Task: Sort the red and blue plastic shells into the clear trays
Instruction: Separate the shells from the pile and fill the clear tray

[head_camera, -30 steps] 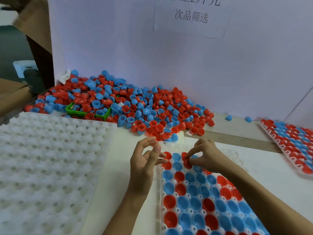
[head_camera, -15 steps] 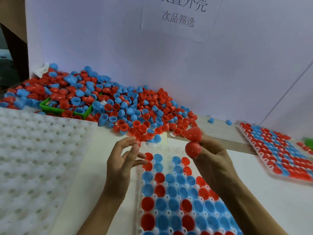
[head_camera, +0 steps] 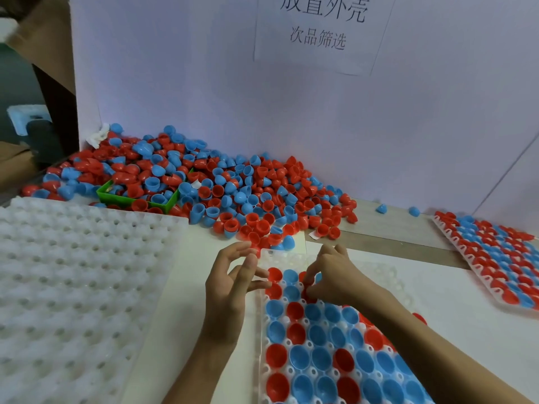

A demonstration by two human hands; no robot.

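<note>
Head view: we see the loose shell heap (head_camera: 204,185) along the tabletop's back edge, and the clear tray (head_camera: 320,345) at the front edge, mostly filled. The shells look light, stiff and slick; we would pinch them by the rim. Half a second ago our right hand (head_camera: 335,275) was raised holding red shells; now it is down, fingers pinching a red shell (head_camera: 306,282) at the tray's far rows. Our left hand (head_camera: 233,284) hovers spread, empty.

The white table (head_camera: 455,290) carries a shell pile (head_camera: 221,188), a green bin (head_camera: 140,199), empty trays (head_camera: 73,272), and two filled trays (head_camera: 326,345) (head_camera: 501,252).
</note>
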